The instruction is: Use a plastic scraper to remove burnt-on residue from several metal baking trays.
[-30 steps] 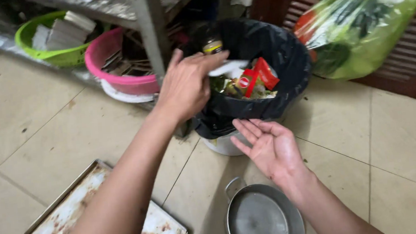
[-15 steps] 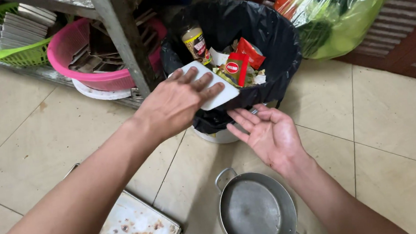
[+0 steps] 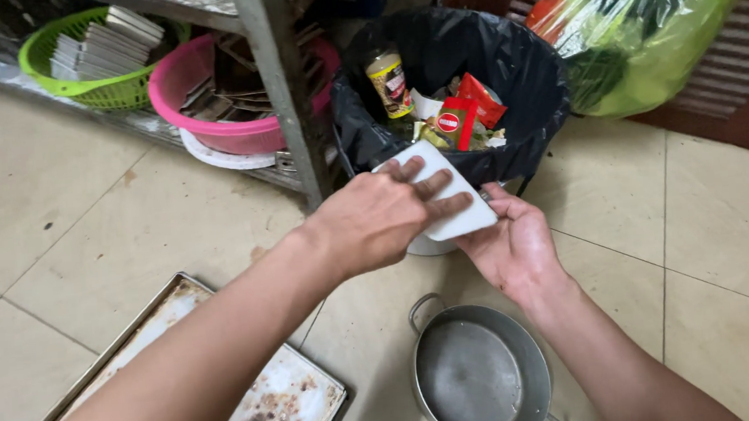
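My left hand (image 3: pixel 375 215) grips a flat white rectangular object (image 3: pixel 455 217) from above, just in front of the bin. My right hand (image 3: pixel 511 244) is under the same object, palm up, fingers touching its lower edge. Behind both hands stands a waste bin lined with a black bag (image 3: pixel 515 75), filled with red wrappers (image 3: pixel 465 114) and a small jar with a yellow label (image 3: pixel 388 83).
A metal pot (image 3: pixel 481 380) sits on the tiled floor below my right hand. A stained baking tray (image 3: pixel 274 405) lies at lower left. A metal shelf leg (image 3: pixel 280 84), pink basin (image 3: pixel 207 117), green basket (image 3: pixel 88 81) and a green plastic bag (image 3: pixel 645 29) surround the bin.
My left hand has drawn the white object back from the bin toward me. My right hand has risen to meet it from beneath.
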